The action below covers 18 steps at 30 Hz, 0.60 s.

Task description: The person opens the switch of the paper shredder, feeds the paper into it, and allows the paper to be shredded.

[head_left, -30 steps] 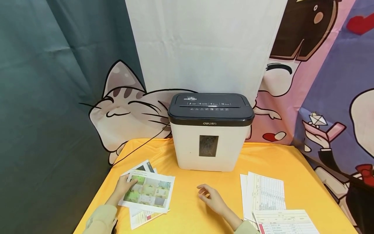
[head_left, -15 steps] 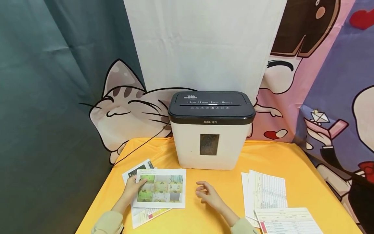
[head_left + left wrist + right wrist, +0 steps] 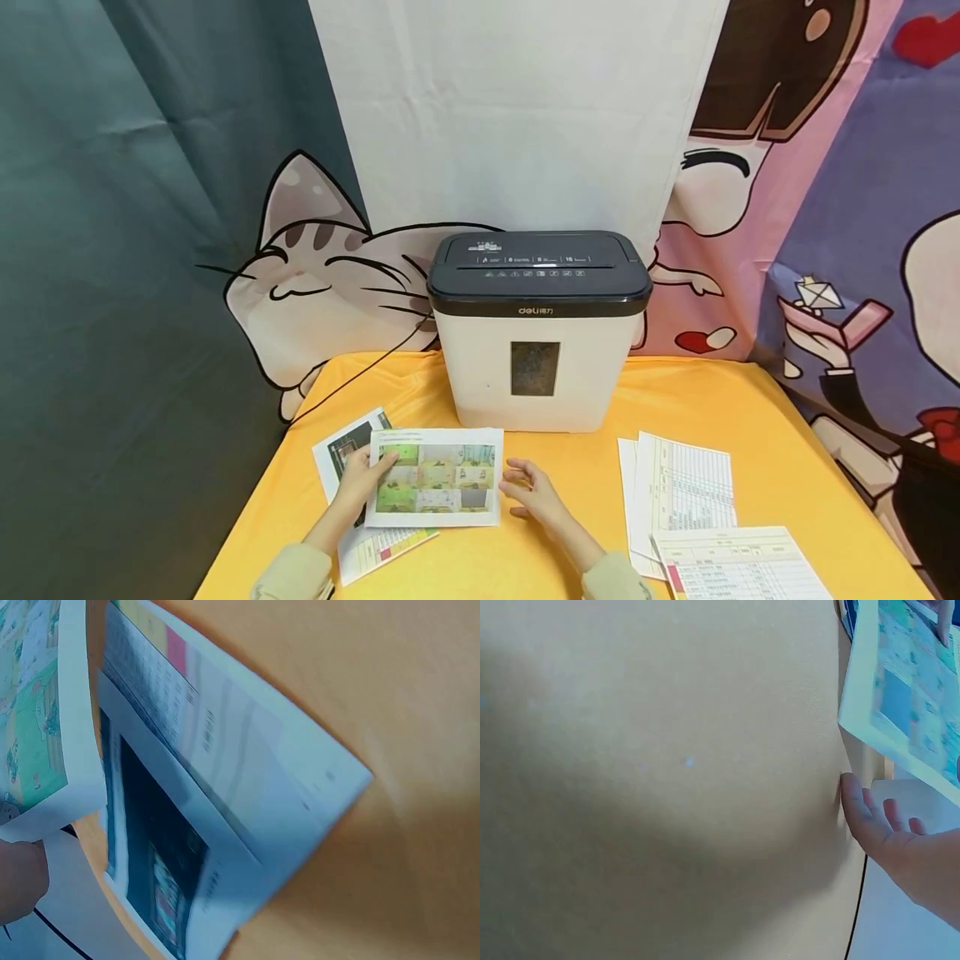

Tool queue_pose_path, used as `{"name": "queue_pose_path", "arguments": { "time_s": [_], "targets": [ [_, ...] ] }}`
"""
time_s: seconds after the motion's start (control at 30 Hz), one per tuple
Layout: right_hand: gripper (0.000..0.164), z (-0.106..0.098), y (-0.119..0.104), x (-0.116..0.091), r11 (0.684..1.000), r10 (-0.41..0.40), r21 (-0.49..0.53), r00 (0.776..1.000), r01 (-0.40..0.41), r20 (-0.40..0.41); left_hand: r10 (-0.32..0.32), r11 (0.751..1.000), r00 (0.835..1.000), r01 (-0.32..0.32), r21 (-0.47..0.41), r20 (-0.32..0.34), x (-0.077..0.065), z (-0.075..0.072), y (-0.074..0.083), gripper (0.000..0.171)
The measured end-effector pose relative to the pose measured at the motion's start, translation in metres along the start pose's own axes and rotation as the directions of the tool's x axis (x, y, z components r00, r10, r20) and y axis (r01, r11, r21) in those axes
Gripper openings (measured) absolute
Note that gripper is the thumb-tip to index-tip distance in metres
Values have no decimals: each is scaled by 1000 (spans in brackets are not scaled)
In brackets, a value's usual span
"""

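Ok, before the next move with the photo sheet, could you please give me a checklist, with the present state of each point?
1. Left hand holds the photo sheet: ok, at its left edge.
2. Right hand grips the photo sheet too: not ok, it is beside the right edge with no visible grip.
3. Photo sheet lifted from the papers below: ok, it appears raised above them.
4. Slot of the shredder free: ok, no paper shows in it.
5. Shredder powered: cannot tell, a dark cord runs toward the left, but no plug is visible.
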State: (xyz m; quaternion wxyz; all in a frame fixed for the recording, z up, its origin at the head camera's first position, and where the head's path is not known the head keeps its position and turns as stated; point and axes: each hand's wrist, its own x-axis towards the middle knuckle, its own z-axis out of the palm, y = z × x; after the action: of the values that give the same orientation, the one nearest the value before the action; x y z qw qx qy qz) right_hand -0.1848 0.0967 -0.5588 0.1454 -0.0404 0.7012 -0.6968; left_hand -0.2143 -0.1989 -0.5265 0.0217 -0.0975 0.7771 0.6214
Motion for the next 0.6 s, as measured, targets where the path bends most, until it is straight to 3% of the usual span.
{"name": "queue_pose_path", "arguments": {
  "time_s": [0.3,0.6],
  "targets": [
    [55,-9,3,6,985,9,171,1000,-13,28,16,994,999,-11,-107,43,-8,23,9,33],
    [47,-19,2,1,993,7,116,1000,-9,18,32,984,997,-19,-178,71,-16,43,16,33]
  ]
}}
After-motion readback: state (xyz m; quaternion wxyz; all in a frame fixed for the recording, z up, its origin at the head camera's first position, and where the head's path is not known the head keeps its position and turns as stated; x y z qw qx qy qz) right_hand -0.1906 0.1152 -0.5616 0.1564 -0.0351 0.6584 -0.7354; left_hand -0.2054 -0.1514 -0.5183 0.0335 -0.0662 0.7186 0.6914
